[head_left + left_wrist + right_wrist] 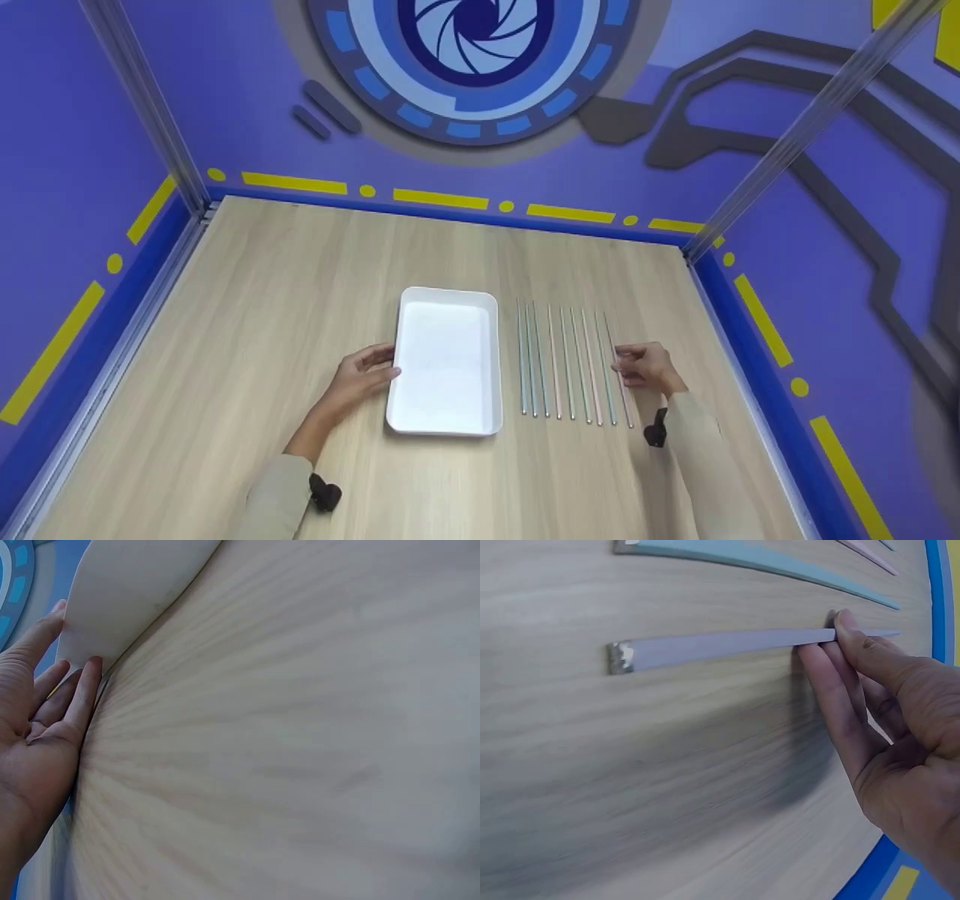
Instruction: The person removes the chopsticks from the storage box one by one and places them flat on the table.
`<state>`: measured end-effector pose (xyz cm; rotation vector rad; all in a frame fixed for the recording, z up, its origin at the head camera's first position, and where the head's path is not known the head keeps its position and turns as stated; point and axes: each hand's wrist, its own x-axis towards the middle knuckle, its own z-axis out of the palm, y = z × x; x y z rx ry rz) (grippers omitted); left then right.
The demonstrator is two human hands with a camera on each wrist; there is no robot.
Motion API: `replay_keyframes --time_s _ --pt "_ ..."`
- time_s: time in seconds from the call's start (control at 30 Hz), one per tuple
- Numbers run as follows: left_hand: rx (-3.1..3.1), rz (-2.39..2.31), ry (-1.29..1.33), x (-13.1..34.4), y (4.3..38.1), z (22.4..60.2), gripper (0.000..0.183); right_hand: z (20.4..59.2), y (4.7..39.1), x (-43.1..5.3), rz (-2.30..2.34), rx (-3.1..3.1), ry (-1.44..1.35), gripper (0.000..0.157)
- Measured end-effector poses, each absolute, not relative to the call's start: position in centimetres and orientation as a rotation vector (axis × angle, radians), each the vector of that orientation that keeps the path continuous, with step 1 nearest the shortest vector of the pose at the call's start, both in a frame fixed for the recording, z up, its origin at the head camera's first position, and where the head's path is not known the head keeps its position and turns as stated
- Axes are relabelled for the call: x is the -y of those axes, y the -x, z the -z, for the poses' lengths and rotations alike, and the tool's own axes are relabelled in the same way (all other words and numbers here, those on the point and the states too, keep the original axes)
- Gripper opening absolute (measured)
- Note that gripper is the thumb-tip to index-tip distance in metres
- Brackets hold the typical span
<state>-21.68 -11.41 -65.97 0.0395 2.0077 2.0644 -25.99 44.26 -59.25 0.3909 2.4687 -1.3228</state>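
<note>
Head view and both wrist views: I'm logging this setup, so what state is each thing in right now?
White tray: empty, flat on the table.
Chopsticks: in a row right of the tray, side by side, outside it.
Rightmost chopstick: lying on the table, fingertips on it.
Left hand: fingers straight, touching the tray's left edge.
Right hand: fingers pinching the rightmost chopstick.
Table: wooden, carrying everything.

Lighting is bright, even and diffuse from above; the glossy white rectangular plastic tray (447,361) is washed out with almost no interior detail, and shadows on the pale wood-grain tabletop (262,315) are faint. The head view is sharp at centre, with wide-angle bending of the aluminium corner posts. Both wrist views show streaked blur across the tabletop, and a soft shadow lies under the right hand (885,720).
</note>
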Motion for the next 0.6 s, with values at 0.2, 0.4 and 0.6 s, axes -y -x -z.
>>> replay_keyframes --time_s 0.2,0.4,0.6 --pt "-2.006 -2.069 -0.051 11.4 21.8 65.8 0.064 59.7 25.9 -44.4 1.34 -2.486 -0.382 0.056" --pt "-2.015 -2.067 -0.05 11.7 22.1 65.8 0.064 59.5 26.0 -44.1 1.354 -2.515 -0.33 0.05" --pt "-2.011 -2.091 -0.053 12.1 22.5 65.8 0.066 58.1 26.8 -43.4 1.384 -2.576 -0.333 0.047"
